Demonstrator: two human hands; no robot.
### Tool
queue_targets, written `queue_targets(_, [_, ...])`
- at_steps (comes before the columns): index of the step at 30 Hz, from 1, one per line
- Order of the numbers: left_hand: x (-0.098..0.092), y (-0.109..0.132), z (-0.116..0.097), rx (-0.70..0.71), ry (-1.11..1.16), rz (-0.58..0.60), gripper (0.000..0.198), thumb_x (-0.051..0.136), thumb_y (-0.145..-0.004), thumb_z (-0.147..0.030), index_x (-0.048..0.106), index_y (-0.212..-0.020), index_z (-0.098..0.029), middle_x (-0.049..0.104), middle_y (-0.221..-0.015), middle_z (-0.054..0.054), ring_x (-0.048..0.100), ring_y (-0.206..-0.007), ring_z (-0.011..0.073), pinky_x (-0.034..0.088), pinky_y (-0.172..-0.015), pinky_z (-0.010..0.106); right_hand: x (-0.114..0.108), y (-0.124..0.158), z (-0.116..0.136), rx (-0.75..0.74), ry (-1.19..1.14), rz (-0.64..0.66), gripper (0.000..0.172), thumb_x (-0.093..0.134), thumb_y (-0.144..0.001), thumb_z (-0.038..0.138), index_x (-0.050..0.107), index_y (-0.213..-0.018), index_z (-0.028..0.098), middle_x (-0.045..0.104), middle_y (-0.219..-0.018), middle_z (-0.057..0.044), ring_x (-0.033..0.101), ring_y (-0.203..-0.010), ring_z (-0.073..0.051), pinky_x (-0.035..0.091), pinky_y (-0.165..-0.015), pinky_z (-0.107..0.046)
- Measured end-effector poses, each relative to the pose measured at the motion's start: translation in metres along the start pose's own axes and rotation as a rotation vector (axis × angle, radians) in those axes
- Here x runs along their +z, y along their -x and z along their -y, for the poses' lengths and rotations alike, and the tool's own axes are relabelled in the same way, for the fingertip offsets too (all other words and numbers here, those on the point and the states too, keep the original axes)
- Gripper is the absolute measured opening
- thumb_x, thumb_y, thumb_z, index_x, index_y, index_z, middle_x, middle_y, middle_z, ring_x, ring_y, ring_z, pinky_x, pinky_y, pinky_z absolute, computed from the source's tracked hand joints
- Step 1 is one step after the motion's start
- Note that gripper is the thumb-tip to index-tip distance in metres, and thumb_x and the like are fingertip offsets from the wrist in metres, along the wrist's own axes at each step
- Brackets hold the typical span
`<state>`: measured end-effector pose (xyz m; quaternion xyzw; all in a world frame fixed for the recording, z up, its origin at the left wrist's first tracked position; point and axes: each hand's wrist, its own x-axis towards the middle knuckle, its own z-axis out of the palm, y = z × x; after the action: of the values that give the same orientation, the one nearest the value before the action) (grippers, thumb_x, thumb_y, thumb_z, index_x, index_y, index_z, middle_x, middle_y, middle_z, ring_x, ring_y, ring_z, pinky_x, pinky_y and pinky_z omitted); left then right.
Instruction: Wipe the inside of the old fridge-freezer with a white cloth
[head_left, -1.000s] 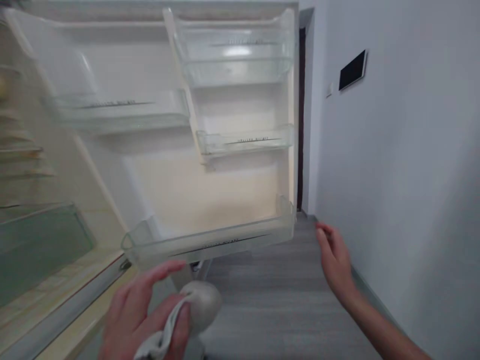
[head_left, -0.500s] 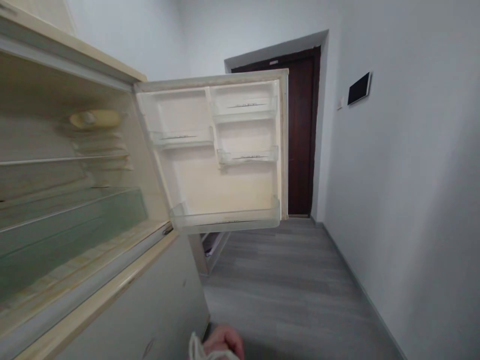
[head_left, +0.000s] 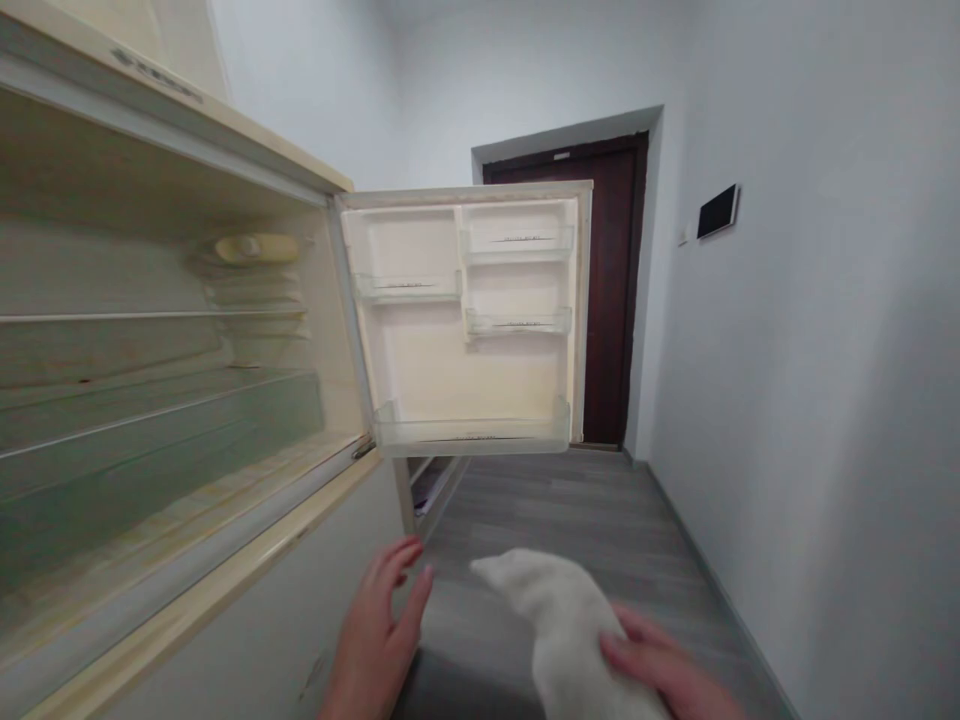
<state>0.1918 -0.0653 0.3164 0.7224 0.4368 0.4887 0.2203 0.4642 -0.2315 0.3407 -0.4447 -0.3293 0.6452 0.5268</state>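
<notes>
At the bottom of the head view, my left hand (head_left: pixel 381 625) is raised with its fingers apart and nothing in them, just in front of the refrigerator's lower front. To its right, my right hand (head_left: pixel 660 665) grips a white cloth (head_left: pixel 566 630), thumb on its near side. The cloth hangs bunched, one corner pointing left toward my left hand. On the left stands a yellowed refrigerator (head_left: pixel 300 545), its upper compartment uncovered. The refrigerator door (head_left: pixel 465 370) is swung wide, showing clear shelf bins on its inner side.
Glass shelves and a greenish drawer (head_left: pixel 165 450) are inside the refrigerator. A dark red door (head_left: pixel 611 300) stands behind the open refrigerator door. A black wall panel (head_left: pixel 718 212) hangs on the right wall. Grey wooden flooring (head_left: pixel 570 510) runs between.
Both hands now show, where only part of one hand with white cloth was at the bottom edge. The cloth is now in full view at the right. The refrigerator has shifted right in view.
</notes>
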Motion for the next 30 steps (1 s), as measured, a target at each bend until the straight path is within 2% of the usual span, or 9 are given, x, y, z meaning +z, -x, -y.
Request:
queue_targets(3, [0.025, -0.067, -0.024, 0.388, -0.349, -0.144, 0.047, 0.044, -0.099, -0.044, 0.064, -0.129, -0.012, 0.059, -0.142, 0.017, 0.055, -0.132, 0.0306, 0.042, -0.116, 0.049, 0.005, -0.006, 0.06, -0.197, 0.07, -0.158, 0.065, 0.085, -0.07, 0.056, 0.068, -0.122, 0.021, 0.074, -0.107, -0.009, 0.071, -0.092, -0.024, 0.056, -0.083, -0.035])
queue_targets(5, [0.044, -0.11, -0.039, 0.518, -0.56, -0.14, 0.052, 0.045, -0.1, -0.035, 0.053, -0.141, -0.006, 0.047, -0.155, 0.019, 0.042, -0.144, 0.0324, 0.033, -0.122, 0.051, 0.009, -0.023, 0.104, -0.438, 0.268, -0.246, 0.056, 0.08, -0.076, 0.056, 0.068, -0.117, 0.02, 0.073, -0.107, -0.008, 0.069, -0.095, -0.023, 0.054, -0.082, -0.033])
queue_targets(7, [0.061, -0.142, -0.047, 0.565, -0.689, -0.066, 0.062, 0.054, -0.096, -0.038, 0.046, -0.149, -0.006, 0.041, -0.159, 0.019, 0.034, -0.148, 0.0358, 0.024, -0.125, 0.055, 0.011, -0.052, 0.147, -0.681, 0.579, -0.371, 0.043, 0.072, -0.081, 0.055, 0.07, -0.101, 0.017, 0.072, -0.099, -0.008, 0.066, -0.09, -0.023, 0.052, -0.077, -0.033])
queue_targets(9, [0.074, -0.162, -0.049, 0.556, -0.746, 0.002, 0.066, 0.06, -0.094, -0.041, 0.045, -0.15, -0.01, 0.049, -0.153, 0.017, 0.039, -0.143, 0.0375, 0.021, -0.124, 0.059, 0.014, -0.089, 0.184, -0.873, 0.913, -0.547, 0.033, 0.068, -0.083, 0.05, 0.065, -0.084, 0.016, 0.069, -0.087, -0.007, 0.062, -0.08, -0.022, 0.049, -0.074, -0.034])
queue_targets(13, [0.086, -0.175, -0.043, 0.549, -0.771, 0.012, 0.053, 0.06, -0.094, -0.041, 0.055, -0.14, -0.014, 0.065, -0.125, 0.014, 0.054, -0.121, 0.033, 0.023, -0.122, 0.057, 0.025, -0.162, 0.236, -0.885, 1.292, -0.752, 0.025, 0.072, -0.084, 0.033, 0.061, -0.097, 0.015, 0.069, -0.091, -0.008, 0.063, -0.084, -0.023, 0.048, -0.079, -0.034])
queue_targets(18, [0.085, -0.174, -0.038, 0.574, -0.763, -0.005, 0.047, 0.062, -0.093, -0.036, 0.058, -0.135, -0.016, 0.064, -0.12, 0.012, 0.053, -0.116, 0.0327, 0.025, -0.12, 0.058, 0.037, -0.22, 0.258, -0.821, 1.797, -0.779, 0.036, 0.037, -0.098, 0.005, 0.053, -0.13, 0.005, 0.068, -0.115, -0.022, 0.065, -0.104, -0.027, 0.049, -0.09, -0.036])
queue_targets(24, [0.085, -0.173, -0.037, 0.563, -0.733, -0.013, 0.043, 0.062, -0.093, -0.036, 0.06, -0.131, -0.016, 0.064, -0.117, 0.012, 0.053, -0.115, 0.0323, 0.023, -0.121, 0.059, 0.029, -0.231, 0.255, -0.868, 1.933, -0.739, 0.049, 0.028, -0.098, 0.001, 0.05, -0.142, 0.005, 0.054, -0.144, -0.024, 0.051, -0.133, -0.029, 0.039, -0.113, -0.04])
queue_targets(27, [0.085, -0.174, -0.038, 0.554, -0.716, -0.005, 0.041, 0.062, -0.093, -0.035, 0.06, -0.13, -0.016, 0.064, -0.116, 0.011, 0.053, -0.115, 0.0319, 0.022, -0.122, 0.059, 0.019, -0.231, 0.247, -0.7, 1.979, -0.681, 0.043, 0.036, -0.095, -0.002, 0.061, -0.128, 0.003, 0.064, -0.13, -0.026, 0.062, -0.121, -0.03, 0.048, -0.103, -0.04])
queue_targets(30, [0.086, -0.174, -0.039, 0.543, -0.712, -0.01, 0.04, 0.063, -0.092, -0.035, 0.06, -0.128, -0.017, 0.064, -0.117, 0.011, 0.052, -0.115, 0.0317, 0.021, -0.123, 0.059, 0.013, -0.236, 0.238, -0.541, 2.008, -0.507, 0.026, 0.054, -0.084, -0.005, 0.074, -0.095, 0.007, 0.076, -0.101, -0.02, 0.071, -0.097, -0.028, 0.054, -0.087, -0.033])
